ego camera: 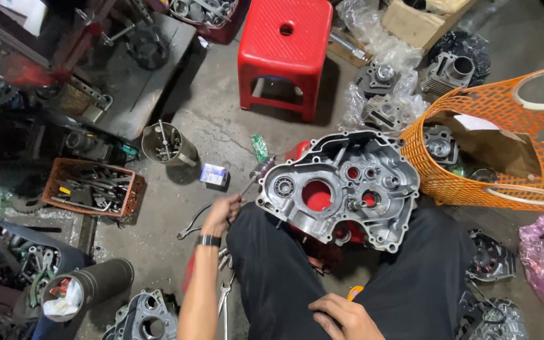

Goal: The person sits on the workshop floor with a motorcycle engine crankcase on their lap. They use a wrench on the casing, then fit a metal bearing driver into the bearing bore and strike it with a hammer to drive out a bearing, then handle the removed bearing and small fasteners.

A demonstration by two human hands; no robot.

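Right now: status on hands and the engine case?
Left hand shut on screwdriver, tip at engine case edge. Right hand resting on thigh, holding nothing. Pliers on the floor beside left hand.

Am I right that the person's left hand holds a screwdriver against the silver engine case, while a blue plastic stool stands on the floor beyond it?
Not quite: the head view shows the stool is red, not blue. The rest stands: the left hand holds a screwdriver against the silver engine case.

A small blue-and-white box (213, 174) sits on the floor; a brown carton (413, 22), perhaps cardboard, stands top right.
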